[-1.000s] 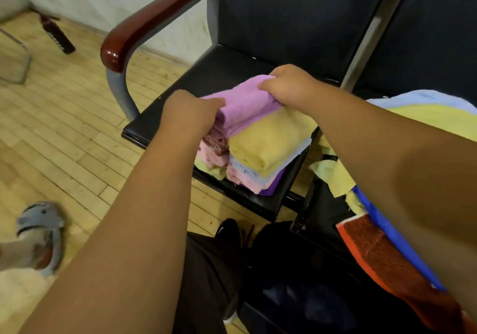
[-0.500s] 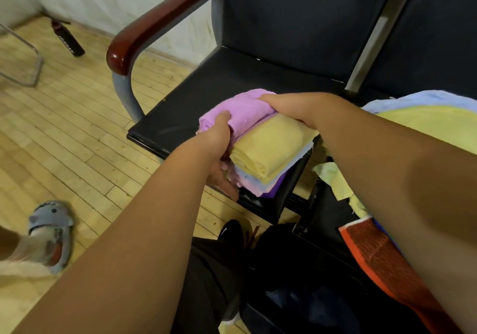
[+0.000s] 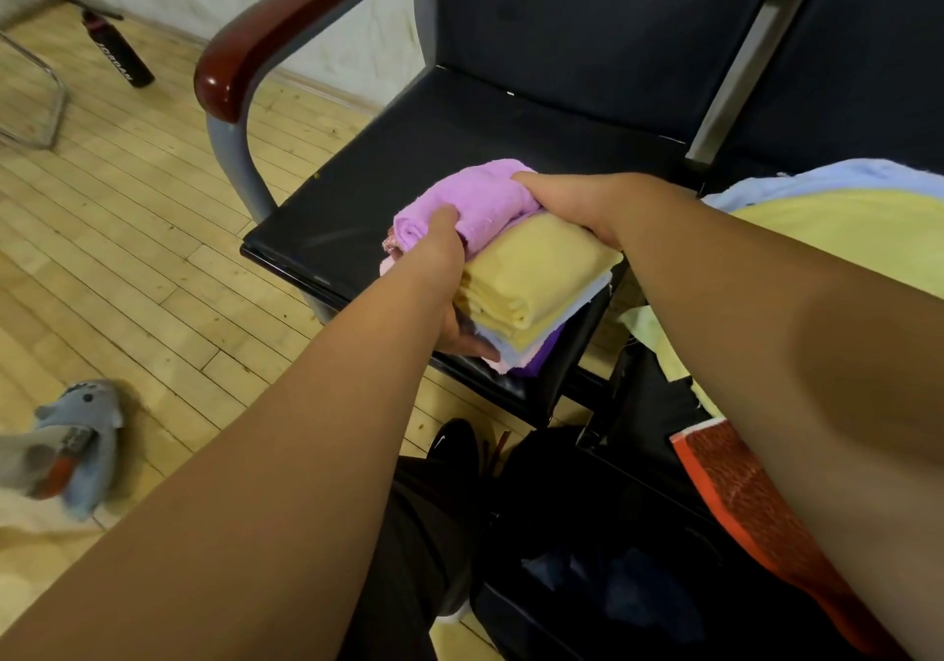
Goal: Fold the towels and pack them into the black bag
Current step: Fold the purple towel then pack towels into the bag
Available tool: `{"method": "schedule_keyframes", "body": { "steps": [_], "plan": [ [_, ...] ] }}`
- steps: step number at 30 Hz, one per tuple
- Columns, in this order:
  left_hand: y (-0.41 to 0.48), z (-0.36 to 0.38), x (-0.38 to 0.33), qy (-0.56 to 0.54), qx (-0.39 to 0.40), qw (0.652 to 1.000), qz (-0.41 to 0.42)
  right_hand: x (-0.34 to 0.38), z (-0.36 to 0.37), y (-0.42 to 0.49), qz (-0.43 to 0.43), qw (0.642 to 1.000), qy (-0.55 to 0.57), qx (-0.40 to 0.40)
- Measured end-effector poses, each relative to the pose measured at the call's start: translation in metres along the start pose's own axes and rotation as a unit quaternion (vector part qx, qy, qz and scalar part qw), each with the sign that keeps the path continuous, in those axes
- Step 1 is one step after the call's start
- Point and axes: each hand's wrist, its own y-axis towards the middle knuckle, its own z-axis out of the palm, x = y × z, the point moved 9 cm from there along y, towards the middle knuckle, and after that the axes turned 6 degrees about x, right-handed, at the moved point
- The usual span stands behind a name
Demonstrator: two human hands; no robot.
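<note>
Towels, folded, in a stack [image 3: 531,282] at the front right corner of the black chair seat [image 3: 408,185]; whether resting on the seat or just lifted off it, impossible to tell. Rolled purple towel [image 3: 480,195] on top, folded yellow towel [image 3: 536,267] right under it, then thin pale blue, pink and deep purple layers at the bottom.

Left hand [image 3: 439,272] gripping the stack's near left side, thumb pressed on the purple towel, fingers curled in under the lowest layers. Right hand [image 3: 577,205] closed over the top from the far right, fingers wrapped round the purple towel's end, palm against the yellow one. Both forearms stretched forward, nothing else held.

Black bag [image 3: 587,532] on the floor below the seat's front edge, mouth open, inside too dim to make out. Just right of it an orange towel [image 3: 740,497] hanging down. Further right, on the next seat, loose yellow cloth [image 3: 843,231] over a pale blue cloth [image 3: 817,175], partly hidden by the right forearm.

Reddish wooden armrest [image 3: 286,26] at the chair's left. Wooden floor [image 3: 127,231] beyond, with a dark bottle [image 3: 117,52] near the wall and a grey slipper [image 3: 81,430] at lower left.
</note>
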Motion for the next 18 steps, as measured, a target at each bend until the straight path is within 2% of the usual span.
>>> {"method": "schedule_keyframes", "body": {
  "steps": [18],
  "plan": [
    [0.011,-0.009,0.034,-0.004,-0.01,1.0,-0.026,-0.009,0.018,-0.01,0.008,0.999,0.036,0.021]
  ]
}}
